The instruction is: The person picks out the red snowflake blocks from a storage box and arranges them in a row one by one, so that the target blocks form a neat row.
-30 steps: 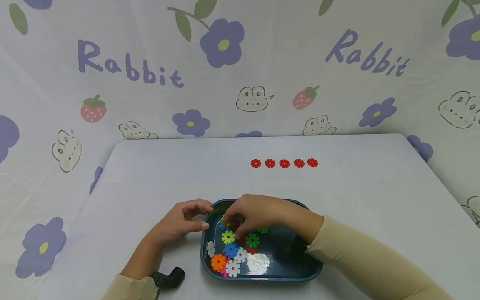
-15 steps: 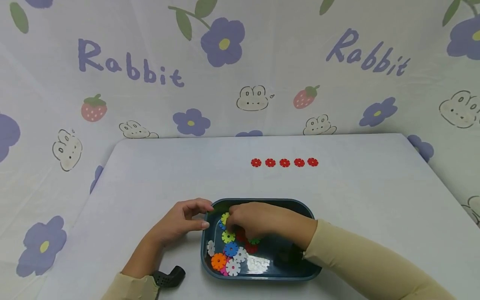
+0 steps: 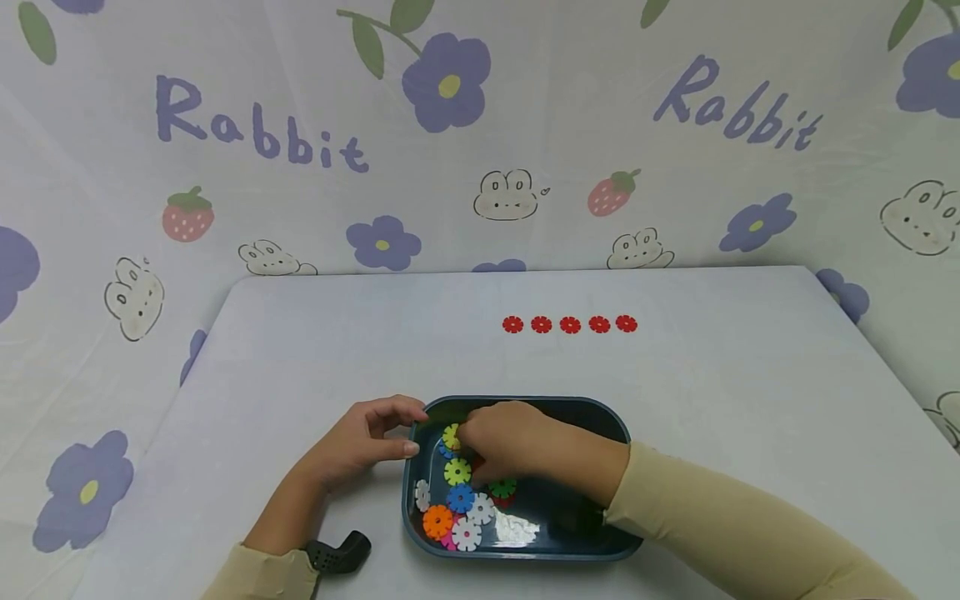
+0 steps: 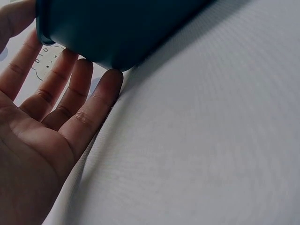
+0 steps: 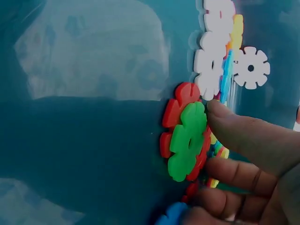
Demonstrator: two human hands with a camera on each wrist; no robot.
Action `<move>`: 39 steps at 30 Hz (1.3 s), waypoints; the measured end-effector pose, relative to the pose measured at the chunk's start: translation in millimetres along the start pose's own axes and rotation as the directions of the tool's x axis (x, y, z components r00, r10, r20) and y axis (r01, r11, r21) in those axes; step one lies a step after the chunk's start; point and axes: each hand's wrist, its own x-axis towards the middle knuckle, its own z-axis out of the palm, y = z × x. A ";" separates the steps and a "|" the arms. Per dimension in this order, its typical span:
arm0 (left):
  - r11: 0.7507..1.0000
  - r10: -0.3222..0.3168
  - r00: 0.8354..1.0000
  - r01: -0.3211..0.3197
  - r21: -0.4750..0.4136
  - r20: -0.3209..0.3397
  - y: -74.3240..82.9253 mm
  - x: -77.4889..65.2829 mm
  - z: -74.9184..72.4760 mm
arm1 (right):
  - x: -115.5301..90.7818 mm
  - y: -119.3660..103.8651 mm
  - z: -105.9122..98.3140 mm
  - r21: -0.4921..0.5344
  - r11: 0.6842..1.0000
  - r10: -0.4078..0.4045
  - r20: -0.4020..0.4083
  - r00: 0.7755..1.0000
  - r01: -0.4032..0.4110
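Note:
My left hand [image 3: 367, 442] rests against the left side of a dark teal tray [image 3: 525, 557]. In the left wrist view its slightly bent fingers [image 4: 86, 117] touch the tray's outer wall. Inside the tray, my right hand [image 3: 517, 442] reaches palm-down among flower-shaped plastic discs. The right wrist view shows its thumb beside a green disc [image 5: 188, 143], which overlaps a red disc [image 5: 171, 112]. A gap shows between thumb and fingers, with no disc gripped there. The lower fingers are near a blue disc [image 5: 173, 214]; their tips are partly hidden.
Several red discs [image 3: 570, 325] lie in a row on the white table [image 3: 337, 333] behind the tray. Yellow, orange [image 3: 437, 522], blue, pink and white discs fill the tray's left part. A black device [image 3: 339, 553] is at the left wrist. A patterned cloth hangs behind.
My right hand has sunk lower into the tray and shifted slightly among the discs. The green disc moved a little. My left hand has stayed at the tray's side.

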 end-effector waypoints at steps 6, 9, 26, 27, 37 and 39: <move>1.000 -0.008 1.000 0.008 -0.002 0.000 -0.5 0.2 -0.1 | -0.4 -1.1 0.0 -0.006 0.999 0.047 0.027 0.999 -0.047; 1.000 -0.010 1.000 0.010 -0.001 -0.001 -0.3 0.1 -0.3 | -0.2 -0.9 -1.4 0.022 0.999 0.033 0.043 0.999 -0.034; 1.000 0.009 1.000 -0.009 -0.011 0.009 -1.3 -0.1 -1.0 | 2.9 -5.2 -16.0 0.282 0.943 -0.201 0.066 0.977 0.175; 1.000 0.008 1.000 -0.008 -0.006 0.010 -1.6 -0.1 -1.1 | 2.4 -4.9 -20.8 0.291 0.937 -0.218 0.053 0.974 0.194; 1.000 -0.026 1.000 0.026 0.014 0.000 1.0 -0.2 -2.3 | 9.6 18.5 -95.5 0.315 0.904 -0.278 -0.082 0.957 0.289; 0.999 -0.040 0.999 0.040 0.021 -0.008 1.5 -0.1 -2.7 | 16.6 29.5 -108.9 0.326 0.901 -0.259 -0.128 0.957 0.288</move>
